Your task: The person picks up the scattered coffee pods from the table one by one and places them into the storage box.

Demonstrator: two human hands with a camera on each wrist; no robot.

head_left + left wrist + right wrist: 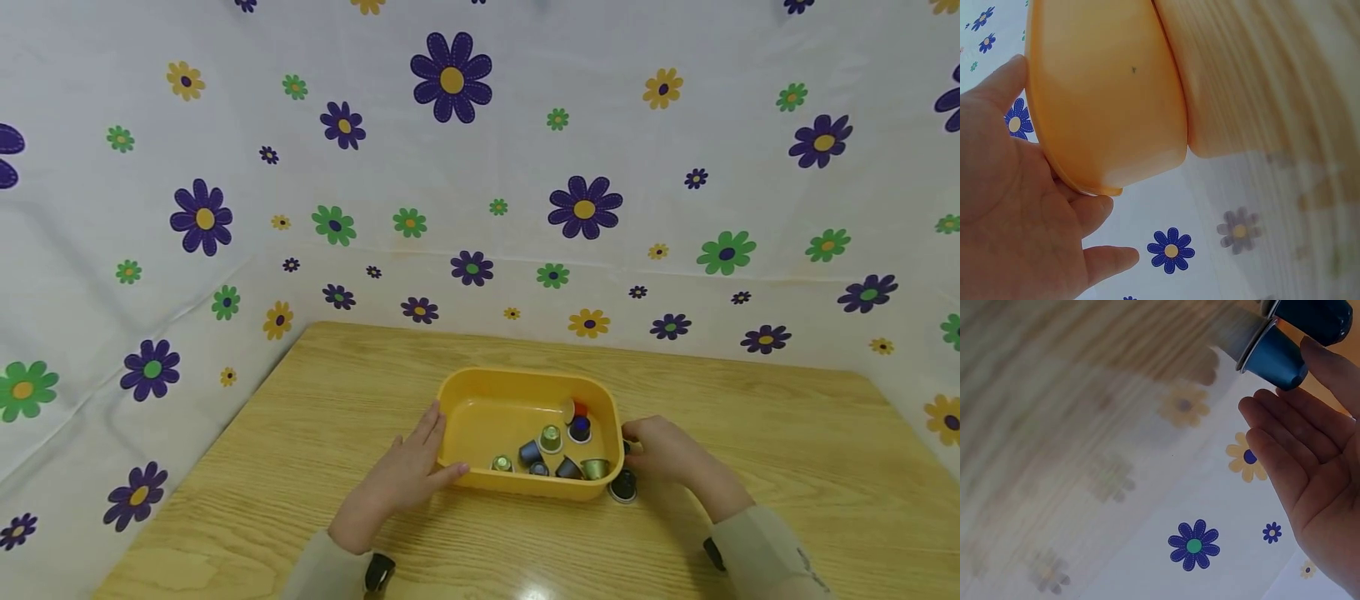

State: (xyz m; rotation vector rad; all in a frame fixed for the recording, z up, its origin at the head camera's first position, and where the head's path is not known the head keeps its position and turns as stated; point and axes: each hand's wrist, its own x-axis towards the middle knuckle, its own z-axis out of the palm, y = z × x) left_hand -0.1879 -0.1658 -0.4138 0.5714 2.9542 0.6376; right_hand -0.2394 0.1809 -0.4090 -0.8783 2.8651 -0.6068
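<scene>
A yellow plastic tray (480, 379) sits on the wooden table, holding several coffee capsules, mostly on its right side; a green one (551, 438) stands near the middle of the group. My left hand (408, 471) rests against the tray's left end, its fingers extended along the outside and the thumb at the front rim. Beside the tray's right end, my right hand (663, 450) pinches a teal coffee capsule (1275, 356) between thumb and fingertips. Another dark capsule (622, 486) stands on the table by the tray's front right corner, close to that hand.
The wooden table (360, 367) extends around the tray on all sides. A white flower-print cloth (495, 158) hangs behind the table and along its left side. Dark wrist bands show at both sleeves.
</scene>
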